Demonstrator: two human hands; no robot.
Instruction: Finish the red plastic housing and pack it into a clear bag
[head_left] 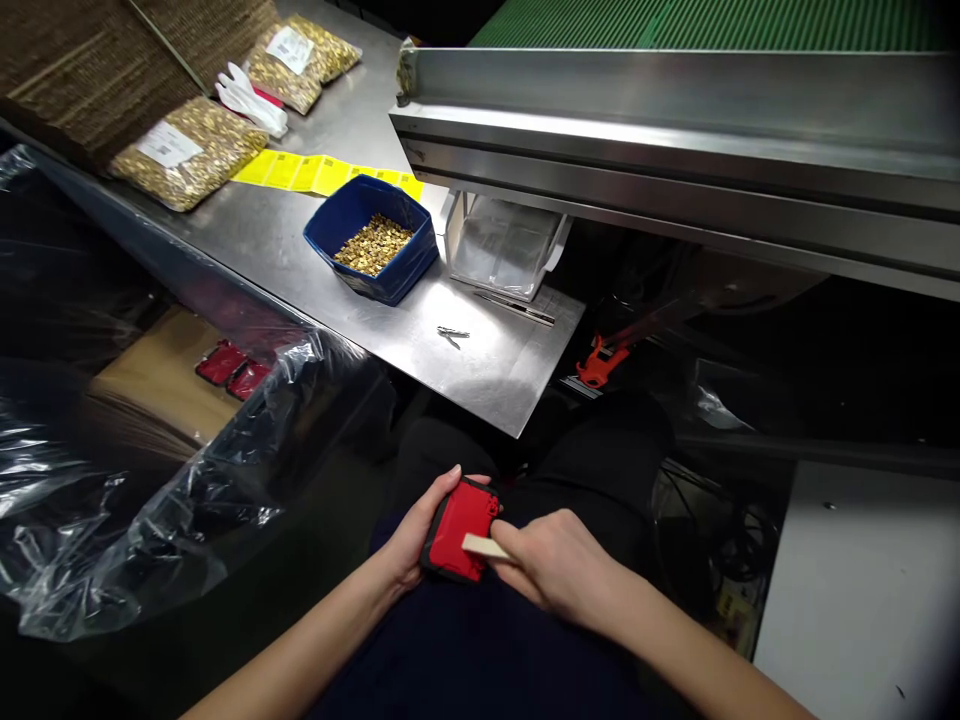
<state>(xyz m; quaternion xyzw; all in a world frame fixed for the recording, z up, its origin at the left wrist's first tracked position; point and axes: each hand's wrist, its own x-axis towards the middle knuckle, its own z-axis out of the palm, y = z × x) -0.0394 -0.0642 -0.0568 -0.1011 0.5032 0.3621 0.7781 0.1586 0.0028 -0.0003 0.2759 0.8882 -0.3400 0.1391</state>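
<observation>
Left hand [411,545] cups a flat red-and-black plastic part [459,530] over the lap; right hand [553,565] grips a pale flat stick [486,546] laid across its face. Best to keep the part braced, stick flat, strokes short.

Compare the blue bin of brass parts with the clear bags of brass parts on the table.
The blue bin is rigid, opaque and open-topped; the bags are soft, clear and appear closed. The bin sits near the table's front edge, while the bags lie farther back on the left. Each bag carries a white label; the bin's visible sides show none. Both hold small gold-coloured pieces and rest on the steel table.
</observation>
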